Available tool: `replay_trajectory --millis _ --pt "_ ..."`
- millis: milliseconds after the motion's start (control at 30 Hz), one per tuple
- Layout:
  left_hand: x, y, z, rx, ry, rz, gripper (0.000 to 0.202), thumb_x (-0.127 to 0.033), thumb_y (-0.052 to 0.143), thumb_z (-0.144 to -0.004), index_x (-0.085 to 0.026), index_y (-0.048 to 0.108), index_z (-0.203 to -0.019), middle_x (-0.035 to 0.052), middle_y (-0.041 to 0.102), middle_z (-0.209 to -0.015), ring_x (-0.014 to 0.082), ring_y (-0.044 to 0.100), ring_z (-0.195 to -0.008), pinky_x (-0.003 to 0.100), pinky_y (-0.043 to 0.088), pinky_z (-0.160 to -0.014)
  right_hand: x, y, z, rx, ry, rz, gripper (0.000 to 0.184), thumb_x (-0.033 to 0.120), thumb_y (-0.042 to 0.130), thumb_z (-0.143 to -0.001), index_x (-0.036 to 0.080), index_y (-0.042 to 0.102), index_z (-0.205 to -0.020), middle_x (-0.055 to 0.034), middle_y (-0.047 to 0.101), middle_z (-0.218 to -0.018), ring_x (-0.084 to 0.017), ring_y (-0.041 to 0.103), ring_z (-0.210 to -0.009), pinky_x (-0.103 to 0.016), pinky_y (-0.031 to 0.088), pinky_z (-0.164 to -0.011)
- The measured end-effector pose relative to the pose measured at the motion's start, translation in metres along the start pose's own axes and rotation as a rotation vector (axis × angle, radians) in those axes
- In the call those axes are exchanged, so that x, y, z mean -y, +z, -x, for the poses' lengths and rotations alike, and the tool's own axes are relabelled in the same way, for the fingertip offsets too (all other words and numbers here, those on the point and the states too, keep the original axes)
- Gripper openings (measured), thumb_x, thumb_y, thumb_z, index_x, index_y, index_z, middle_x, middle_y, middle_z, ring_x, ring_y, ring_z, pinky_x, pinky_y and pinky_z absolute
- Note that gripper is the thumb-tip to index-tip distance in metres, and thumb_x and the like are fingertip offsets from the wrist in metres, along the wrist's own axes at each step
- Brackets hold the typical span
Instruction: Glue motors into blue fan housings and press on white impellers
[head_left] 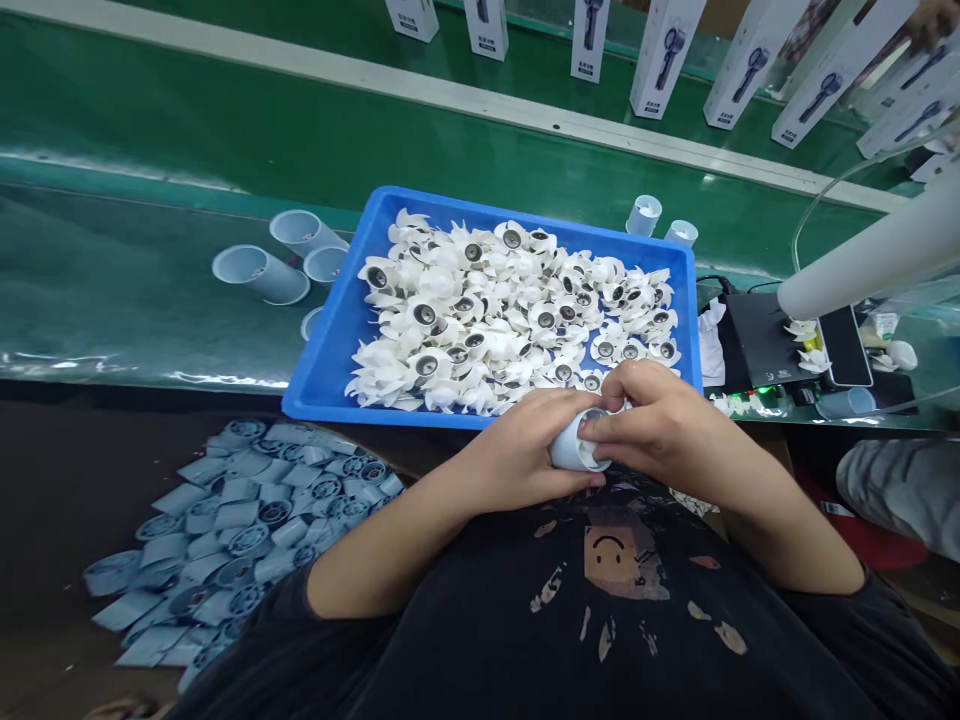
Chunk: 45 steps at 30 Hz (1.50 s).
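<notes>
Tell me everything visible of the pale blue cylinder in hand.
The pale blue cylinder is a short, smooth, plastic-looking tube, tilted, its open end facing right. A white part shows inside. The left hand grips its outer wall, and the right hand has fingers in the opening. It shows between the blue tray and black shirt. Its far end is hidden.

A pale rail (450,98) runs along the green bench (135,285) (its near edge (210,379) glinting); the floor (52,480) is dark.
</notes>
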<state>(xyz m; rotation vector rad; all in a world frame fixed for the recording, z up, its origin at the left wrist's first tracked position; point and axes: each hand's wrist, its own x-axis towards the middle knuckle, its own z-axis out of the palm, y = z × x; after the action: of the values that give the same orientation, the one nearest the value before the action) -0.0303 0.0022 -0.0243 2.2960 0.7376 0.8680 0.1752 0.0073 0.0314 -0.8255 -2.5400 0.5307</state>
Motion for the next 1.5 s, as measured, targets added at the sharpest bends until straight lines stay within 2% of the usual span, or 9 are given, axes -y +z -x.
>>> replay_trajectory --millis 233,400,600,800,900,1067,1267,1367,1500 --pt "-0.009 -0.003 0.001 -0.233 0.013 -0.334 0.033 -0.028 0.056 -0.091 -0.018 0.05 -0.122 0.012 0.071 -0.112 0.0256 0.067 -0.105 0.041 0.049 -0.092 -0.006 0.011 -0.01 -0.19 0.023 -0.062 0.003 0.021 0.072 -0.089 0.019 0.073 -0.089 -0.001 0.049 -0.082 -0.014 0.047 -0.076 -0.029 0.038 -0.07" --pt "-0.009 -0.005 0.0 -0.087 0.0 -0.302 0.033 -0.033 0.058 -0.091 -0.02 0.051 -0.12 0.0083 0.072 -0.109 0.0225 0.069 -0.097 0.036 0.05 -0.085 -0.009 0.023 -0.01 -0.139 0.04 -0.073 0.005 0.021 0.077 -0.084 0.022 0.075 -0.089 -0.0001 0.048 -0.081 -0.014 0.046 -0.075 -0.028 0.036 -0.069" --pt "-0.01 0.001 -0.001 -0.473 -0.013 -0.577 0.034 -0.025 0.058 -0.091 -0.022 0.052 -0.124 0.0067 0.073 -0.108 0.0224 0.069 -0.1 0.044 0.036 -0.105 -0.01 0.037 -0.011 -0.39 0.218 -0.17 0.016 0.035 0.077 -0.084 0.027 0.077 -0.098 -0.0009 0.05 -0.086 -0.016 0.048 -0.081 -0.031 0.04 -0.075" --pt "-0.008 -0.016 0.001 0.155 -0.138 -0.098 0.047 -0.047 0.069 -0.084 -0.025 0.056 -0.124 0.0049 0.072 -0.114 0.0245 0.068 -0.104 0.046 0.043 -0.106 -0.01 0.026 0.0 -0.133 0.017 -0.134 0.008 0.024 0.072 -0.088 0.024 0.076 -0.096 -0.0024 0.052 -0.089 -0.017 0.05 -0.085 -0.033 0.035 -0.078" --pt "-0.003 -0.027 -0.001 0.268 -0.148 -0.054 0.058 -0.052 0.073 -0.079 -0.026 0.055 -0.128 0.0065 0.07 -0.118 0.0272 0.065 -0.111 0.052 0.04 -0.11 -0.005 0.018 0.011 -0.143 -0.036 -0.183 0.014 0.028 0.065 -0.094 0.02 0.076 -0.092 -0.0028 0.051 -0.085 -0.016 0.049 -0.081 -0.032 0.036 -0.075" --pt "0.03 -0.064 -0.025 0.082 -0.179 -0.328 0.064 -0.057 0.073 -0.076 -0.026 0.056 -0.13 0.0118 0.062 -0.125 0.032 0.058 -0.118 0.054 0.047 -0.101 -0.007 0.016 0.043 -0.347 0.057 -0.221 0.028 0.032 0.055 -0.099 0.016 0.072 -0.082 -0.0026 0.05 -0.08 -0.013 0.051 -0.076 -0.027 0.04 -0.068" --pt "0.101 -0.111 -0.107 -0.049 -0.505 -0.555 0.069 -0.044 0.059 -0.087 -0.027 0.031 -0.148 0.0102 0.059 -0.131 0.0282 0.063 -0.111 0.043 0.051 -0.097 -0.01 0.036 0.076 -0.509 0.2 -0.291 0.027 0.028 0.053 -0.099 0.016 0.069 -0.08 -0.0025 0.051 -0.081 -0.012 0.054 -0.073 -0.024 0.045 -0.067" --pt "0.135 -0.114 -0.145 0.0 -0.644 -0.739 0.062 -0.031 0.053 -0.093 -0.019 0.03 -0.149 0.0125 0.044 -0.15 0.0285 0.046 -0.135 0.039 0.039 -0.112 -0.007 0.042 0.084 -0.538 0.221 -0.306 0.031 0.03 0.051 -0.1 0.015 0.068 -0.079 -0.0035 0.053 -0.082 -0.012 0.056 -0.074 -0.025 0.047 -0.069" --pt "0.164 -0.114 -0.17 0.211 -0.743 -0.758 0.043 -0.034 0.059 -0.094 -0.016 0.052 -0.133 0.0132 0.054 -0.137 0.0284 0.056 -0.122 0.048 0.047 -0.103 -0.004 0.039 0.102 -0.519 0.281 -0.299 0.029 0.031 0.051 -0.099 0.016 0.068 -0.08 -0.0052 0.057 -0.084 -0.014 0.06 -0.078 -0.027 0.049 -0.072"
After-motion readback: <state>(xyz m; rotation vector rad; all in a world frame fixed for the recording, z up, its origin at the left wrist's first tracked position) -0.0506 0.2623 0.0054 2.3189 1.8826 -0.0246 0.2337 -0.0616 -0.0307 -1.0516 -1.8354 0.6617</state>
